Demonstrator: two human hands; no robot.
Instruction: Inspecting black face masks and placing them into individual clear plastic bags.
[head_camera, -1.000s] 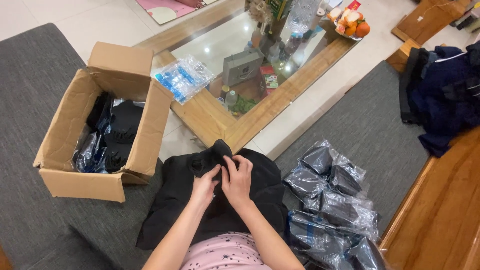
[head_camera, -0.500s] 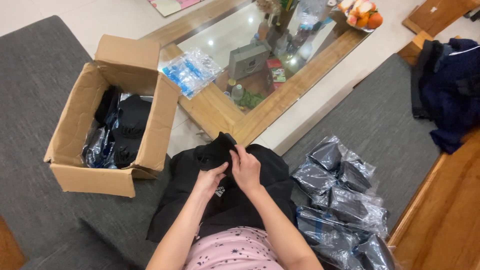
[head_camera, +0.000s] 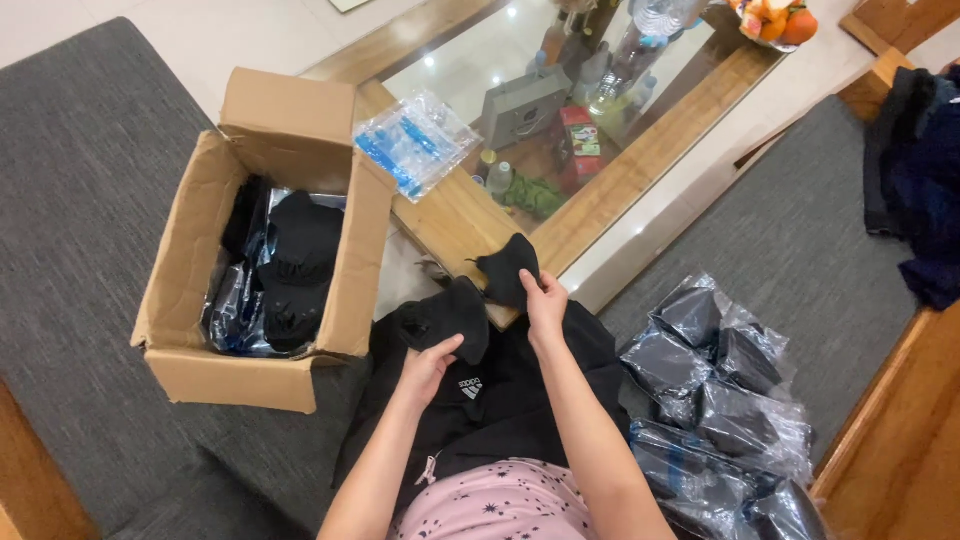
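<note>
— What is cut off or hard to make out here?

— The person is seen only as two forearms, a pink patterned top at the bottom edge and black cloth over the lap. The pile of clear plastic bags (head_camera: 725, 400) with dark contents is cropped at the lower right corner, and what is folded inside each cannot be told. The dark clothing (head_camera: 915, 180) at the right edge is only partly shown. Under the glass top of the desk (head_camera: 450, 215), bottles and small packets are blurred by reflections.

— What is held by the hands?

— A black cloth piece (head_camera: 445, 320), soft, matte and cupped in shape, is pinched by the left hand (head_camera: 430, 365), thumb on top, just in front of the desk's near wooden corner. A second black cloth piece (head_camera: 508, 268), of the same limp fabric, is gripped along its lower edge by the right hand (head_camera: 545, 300), raised over that same corner. The two pieces are near each other, but whether they touch cannot be told.

— And the surroundings?

— A cardboard box (head_camera: 190, 370), its flaps open and creased, is set on the grey woven surface beside the desk's left edge; black fabric and glossy plastic are heaped inside. A clear packet with blue items (head_camera: 415, 140) lies on the desk's wooden rim. A bowl of orange fruit (head_camera: 780, 20) is cut off at the top.
</note>
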